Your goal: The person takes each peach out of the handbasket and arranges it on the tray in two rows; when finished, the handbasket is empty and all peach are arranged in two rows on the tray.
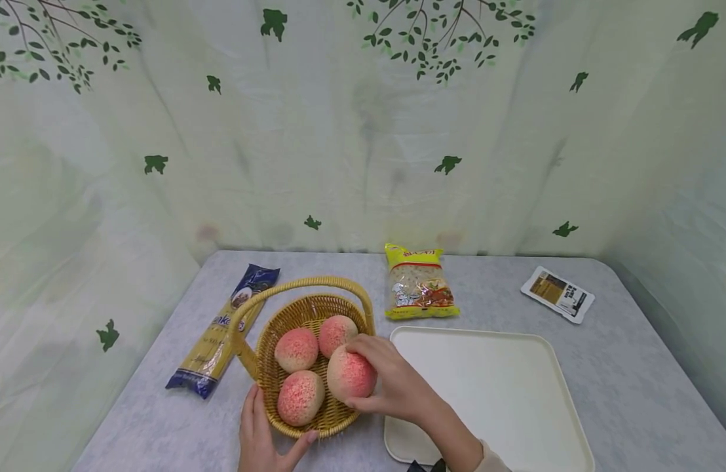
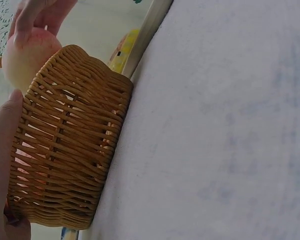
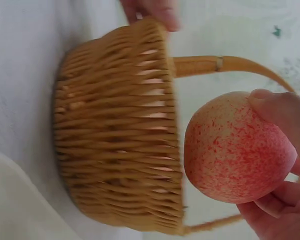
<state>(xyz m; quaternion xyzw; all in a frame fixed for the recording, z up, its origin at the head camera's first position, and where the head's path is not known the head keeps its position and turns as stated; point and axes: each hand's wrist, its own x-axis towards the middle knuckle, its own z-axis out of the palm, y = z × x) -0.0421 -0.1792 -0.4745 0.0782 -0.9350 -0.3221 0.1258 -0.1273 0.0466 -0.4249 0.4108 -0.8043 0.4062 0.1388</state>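
Observation:
A pink and cream peach [image 1: 346,379] is gripped between the thumb and fingers of my right hand [image 1: 392,380], at the right side of a wicker basket [image 1: 268,341]. The right wrist view shows this peach [image 3: 235,150] just above the basket's rim. Inside the basket lie three more peaches, among them one at the front [image 1: 301,398]. My left hand [image 1: 268,432] rests against the basket's near left side, its thumb at the rim. In the left wrist view the woven wall [image 2: 70,140] hides most of what is inside.
Right of the basket lies a white tray [image 1: 487,393]. A yellow-edged food bag [image 1: 420,285] stands behind it, and a small white packet [image 1: 557,294] lies at the back right. Left of the basket is a long blue and gold pasta packet [image 1: 221,334]. A printed curtain hangs behind the table.

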